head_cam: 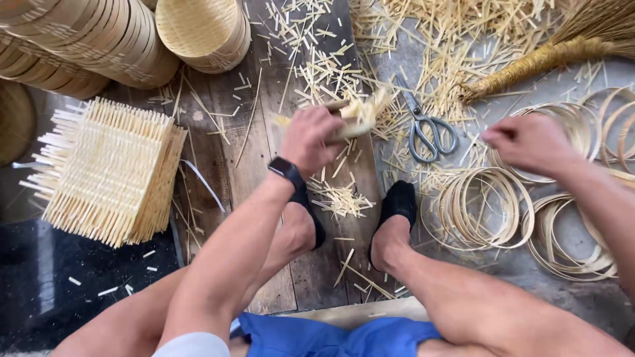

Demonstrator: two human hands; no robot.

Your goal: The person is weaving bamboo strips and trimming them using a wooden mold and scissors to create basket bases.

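Observation:
My left hand point(309, 137) is closed around a bundle of short bamboo strips point(360, 112), held just above a dark wooden board point(225, 158). A black watch sits on that wrist. My right hand point(526, 142) hovers with curled fingers over thin bamboo rings point(483, 208) on the floor; I cannot tell whether it holds one. Grey-handled scissors point(424, 129) lie between my two hands among cut slivers.
A stack of square woven bamboo mats point(109, 168) lies at left. Round woven trays point(99, 36) and lids point(202, 30) are stacked at the top left. A straw broom point(549, 56) lies at top right. More rings point(575, 238) lie right. My feet in black socks rest on the board.

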